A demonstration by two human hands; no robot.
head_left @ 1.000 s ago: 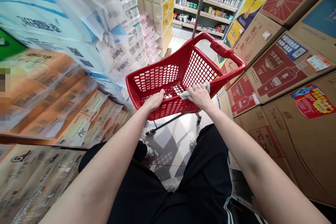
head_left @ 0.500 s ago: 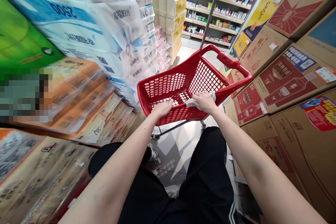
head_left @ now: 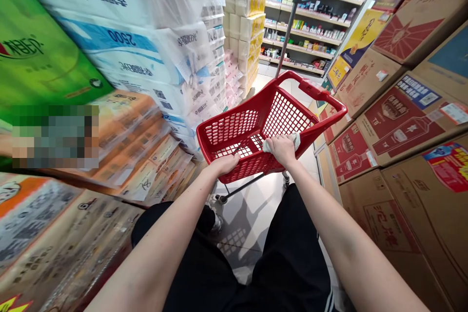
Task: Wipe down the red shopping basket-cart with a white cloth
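A red plastic shopping cart (head_left: 234, 126) with latticed walls stands before me, its basket tilted in my view. My left hand (head_left: 225, 164) is closed over the near rim, thumb on top; its fingers are mostly hidden. Farther right along the same rim, my right hand (head_left: 281, 149) presses a pale, thin cloth (head_left: 297, 141) against the plastic. Parts of the cloth stick out on both sides of the fingers. The cart's handle (head_left: 314, 88) rises at the far right end, apart from both hands.
Wrapped tissue packs (head_left: 135, 53) are stacked high on the left. Cardboard cartons (head_left: 398, 112) line the right side. Shelves (head_left: 310, 29) of small goods stand at the back, and a grey pole (head_left: 288, 34) rises behind the cart. A pixelated patch hides something at left.
My right hand has shifted slightly on the rim with the cloth, its fingers more bunched. My left hand stays at the rim. The view has swung a little left.
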